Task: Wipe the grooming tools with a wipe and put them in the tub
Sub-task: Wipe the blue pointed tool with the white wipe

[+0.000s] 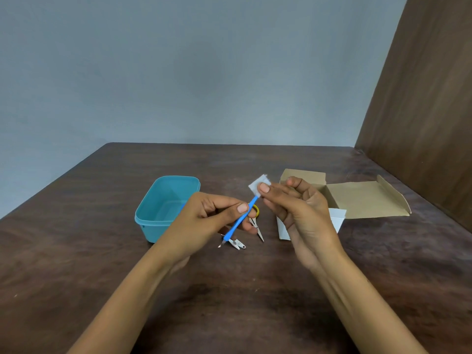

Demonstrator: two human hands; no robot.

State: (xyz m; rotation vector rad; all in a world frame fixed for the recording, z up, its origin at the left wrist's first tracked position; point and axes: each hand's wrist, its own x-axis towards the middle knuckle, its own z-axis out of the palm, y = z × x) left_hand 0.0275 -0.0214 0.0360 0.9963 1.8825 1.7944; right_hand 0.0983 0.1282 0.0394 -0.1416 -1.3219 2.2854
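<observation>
My left hand (212,218) grips a slim blue-handled grooming tool (238,223) at mid-shaft, tilted, with its metal tip pointing down-left. My right hand (296,208) pinches a small white wipe (257,186) around the tool's upper end. An open, seemingly empty teal tub (163,208) stands on the table just left of my left hand. Below the hands on the table lie a silver nail clipper (237,244) and small scissors (258,229) with a yellow handle, partly hidden behind my fingers.
An open brown cardboard box (357,200) with its flap spread out sits at the right, a white box (337,221) in front of it, partly behind my right hand. A wooden panel (421,111) rises along the table's right edge; a grey wall stands behind.
</observation>
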